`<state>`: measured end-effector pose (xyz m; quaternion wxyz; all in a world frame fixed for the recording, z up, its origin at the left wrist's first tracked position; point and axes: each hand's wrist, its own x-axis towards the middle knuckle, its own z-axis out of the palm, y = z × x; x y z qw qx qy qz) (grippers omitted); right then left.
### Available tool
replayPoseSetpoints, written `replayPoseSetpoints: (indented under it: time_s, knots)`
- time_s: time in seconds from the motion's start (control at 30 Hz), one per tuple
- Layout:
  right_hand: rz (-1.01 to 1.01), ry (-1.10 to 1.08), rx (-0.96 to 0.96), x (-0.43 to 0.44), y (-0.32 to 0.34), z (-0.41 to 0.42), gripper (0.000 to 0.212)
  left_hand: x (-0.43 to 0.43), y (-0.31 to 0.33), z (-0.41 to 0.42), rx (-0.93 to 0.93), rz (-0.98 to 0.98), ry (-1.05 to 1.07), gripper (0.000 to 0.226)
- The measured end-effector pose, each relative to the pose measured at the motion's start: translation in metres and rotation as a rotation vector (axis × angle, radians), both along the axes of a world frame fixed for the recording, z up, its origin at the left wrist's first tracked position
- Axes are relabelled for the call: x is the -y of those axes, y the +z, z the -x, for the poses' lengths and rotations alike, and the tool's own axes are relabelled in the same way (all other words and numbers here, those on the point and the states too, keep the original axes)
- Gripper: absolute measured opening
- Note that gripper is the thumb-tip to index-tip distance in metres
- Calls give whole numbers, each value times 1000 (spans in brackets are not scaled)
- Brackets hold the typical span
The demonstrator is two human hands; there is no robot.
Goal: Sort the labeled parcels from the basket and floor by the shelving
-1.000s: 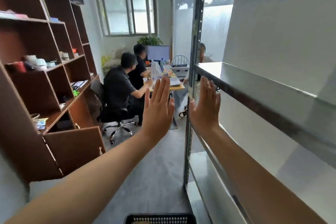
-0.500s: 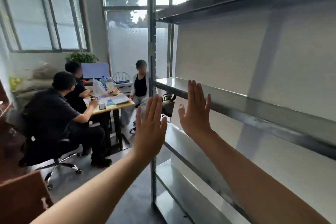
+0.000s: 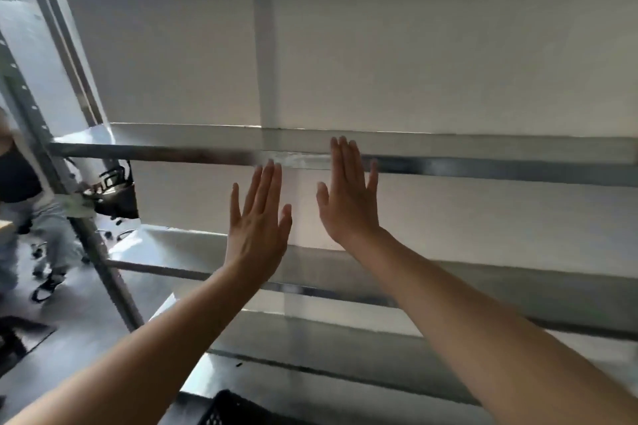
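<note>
We see only a corner of the black mesh basket (image 3: 221, 410), cut off by the bottom edge of the view, just in front of the lowest level of the shelving (image 3: 500, 167). Its inside is out of frame, so we cannot tell where the labeled parcels are. The shelving is grey metal and fills most of the view, its levels running across one above another.

Both hands are raised in front of the shelving with their backs toward us, and neither has hold of anything. The left hand (image 3: 257, 224) is spread flat, its fingers straight and close together and the thumb standing a little apart. The right hand (image 3: 348, 197) is just as flat and sits slightly higher. Its fingertips overlap the front rail of the middle shelf, though we cannot tell whether they touch the metal or only hang before it. The two hands are side by side with a narrow gap between them, not touching. The bare forearms run in from the lower corners of the view.

Behind the shelving we see a pale wall (image 3: 448, 62). At the left stands the perforated upright post (image 3: 74, 228) of the frame. Past it lies the grey floor (image 3: 69, 338), where a seated person (image 3: 20, 190) in a dark top and light trousers shows partly at the edge, near a black office chair (image 3: 115, 197). That side is blurred.
</note>
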<state>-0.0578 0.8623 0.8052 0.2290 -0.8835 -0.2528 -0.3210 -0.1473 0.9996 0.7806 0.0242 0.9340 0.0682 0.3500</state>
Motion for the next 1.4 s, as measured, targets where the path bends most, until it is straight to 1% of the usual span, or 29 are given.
replayPoseSetpoints:
  time_s: [0.2, 0.4, 0.53, 0.6, 0.7, 0.77, 0.83, 0.93, 1.07, 1.2, 1.4]
  knots:
    - [-11, -253, 38, 160, 4, -10, 69, 142, 7, -51, 17, 0, -245, 60]
    - [-1, -511, -69, 350, -20, 6, 72, 324, -4, -71, -40, -29, -482, 60]
    - [-42, -686, -143, 479, -40, 33, 70, 450, -21, -71, -78, -16, -670, 59]
    - [-48, -767, -143, 538, -51, 51, 70, 510, -32, -68, -109, -1, -758, 59]
    - [-82, -885, -169, 619, -67, 90, 68, 594, -50, -58, -153, -10, -897, 60]
    - [-90, -1007, -199, 670, -81, 122, 69, 648, -62, -42, -206, 1, -1009, 61]
    - [-99, -1088, -240, 701, -89, 144, 70, 678, -70, -30, -214, 25, -1091, 61]
    - [-144, -1224, -266, 748, -100, 182, 70, 730, -83, -17, -215, -17, -1240, 59]
    - [-166, -1382, -330, 787, -118, 218, 69, 784, -99, -15, -276, 4, -1353, 60]
    - [-175, -1485, -372, 813, -140, 225, 68, 829, -122, -30, -294, -40, -1471, 60]
    - [-220, -1629, -453, 847, -165, 202, 69, 884, -149, -74, -399, -31, -1602, 62]
